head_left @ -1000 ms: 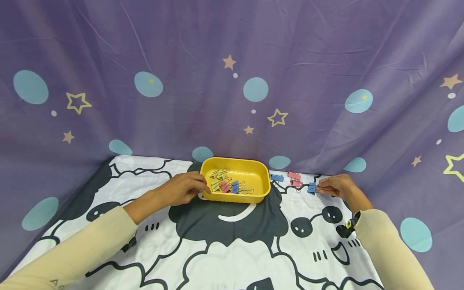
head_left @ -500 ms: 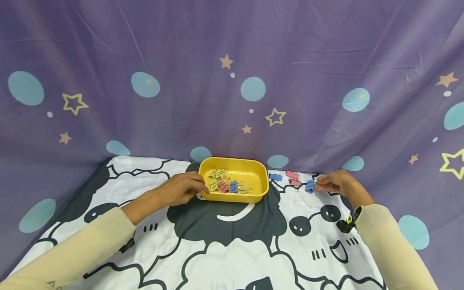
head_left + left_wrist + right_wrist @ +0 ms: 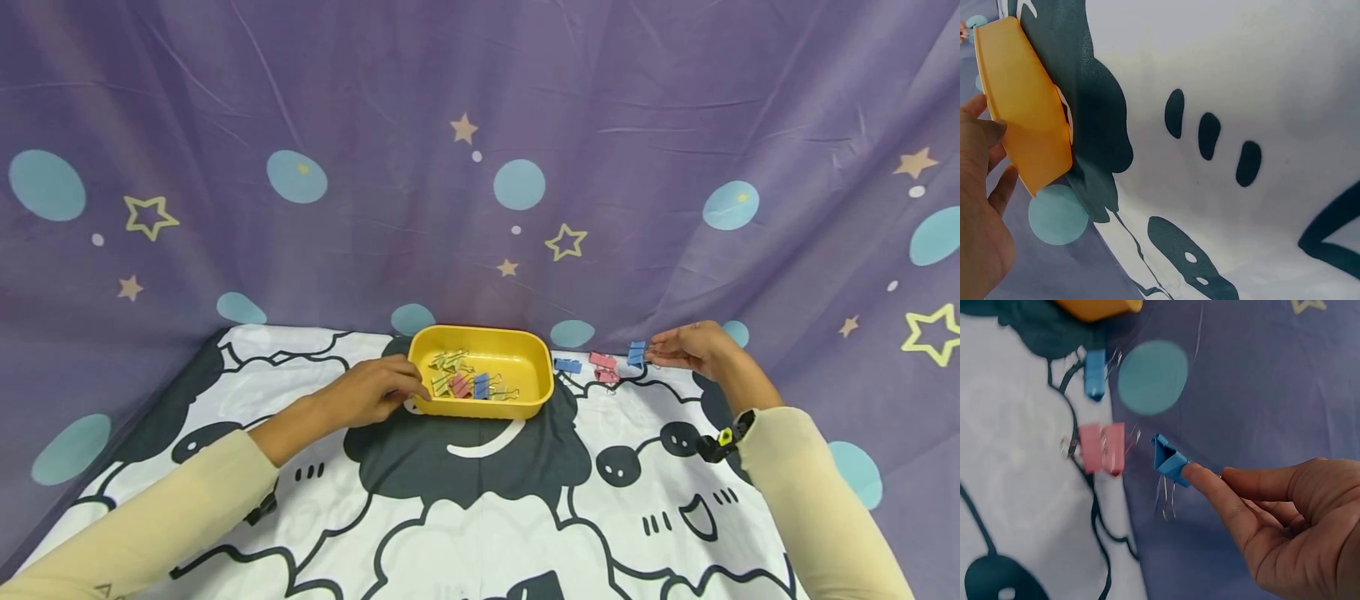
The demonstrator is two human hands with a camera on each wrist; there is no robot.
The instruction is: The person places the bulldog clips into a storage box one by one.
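Note:
My right hand (image 3: 692,346) pinches a blue binder clip (image 3: 1170,464) by one wire handle, between thumb and index finger. The clip's other handle hangs down, and the clip is raised by the table's far edge. Left of it lie two pink binder clips (image 3: 1102,449), side by side, and another blue binder clip (image 3: 1094,375). At the yellow tray's left end, my left hand (image 3: 372,390) grips the rim, with the thumb against the outside of the yellow tray (image 3: 1025,106). Inside are several yellow-green binder clips (image 3: 451,361), a pink one (image 3: 461,385) and a blue one (image 3: 482,386).
A white cloth (image 3: 480,550) with black cartoon sheep drawings covers the table. Behind its far edge hangs a purple curtain (image 3: 390,167) with stars and blue dots. The tray stands close to this curtain.
The right hand has lifted the blue binder clip from the cloth, up and slightly left toward the curtain. The left hand still holds the tray's rim; the head view has shifted a little.

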